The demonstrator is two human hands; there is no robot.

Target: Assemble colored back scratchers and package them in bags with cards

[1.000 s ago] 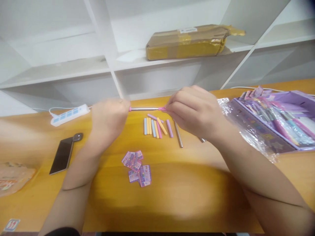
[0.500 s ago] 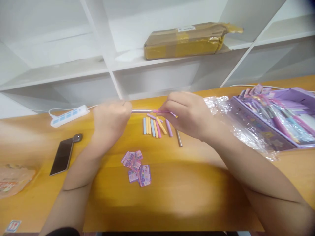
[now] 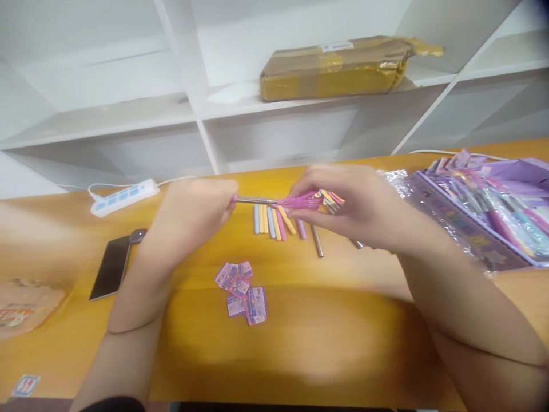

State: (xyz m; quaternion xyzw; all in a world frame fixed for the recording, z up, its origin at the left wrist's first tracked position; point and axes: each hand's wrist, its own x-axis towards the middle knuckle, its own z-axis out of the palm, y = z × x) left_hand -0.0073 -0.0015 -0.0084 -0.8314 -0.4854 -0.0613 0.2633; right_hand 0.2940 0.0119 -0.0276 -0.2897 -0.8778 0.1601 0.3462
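Observation:
My left hand (image 3: 197,214) is closed round one end of a thin silver rod (image 3: 257,200) held level above the table. At its other end, a bright pink piece (image 3: 300,201) with strand-like ends lies between the thumb and fingers of my right hand (image 3: 347,197). Below and between the hands, a row of pastel sticks (image 3: 271,223) in blue, yellow, pink and purple lies on the wooden table (image 3: 300,355). A silver tube (image 3: 317,241) rests to the right of them. Several small purple cards (image 3: 244,292) lie nearer to me in a loose pile.
At the right is a purple box (image 3: 476,226) of wrapped brushes, with clear plastic wrap (image 3: 397,180) beside it. A power strip (image 3: 124,198), phone (image 3: 110,268) and orange bag (image 3: 30,309) lie at the left. A taped parcel (image 3: 334,71) sits on the shelf.
My right hand has shifted right and opened its grasp somewhat, so more of the pink piece shows. Multicoloured striped ends and another silver tube now show by that hand. The camera view has shifted slightly.

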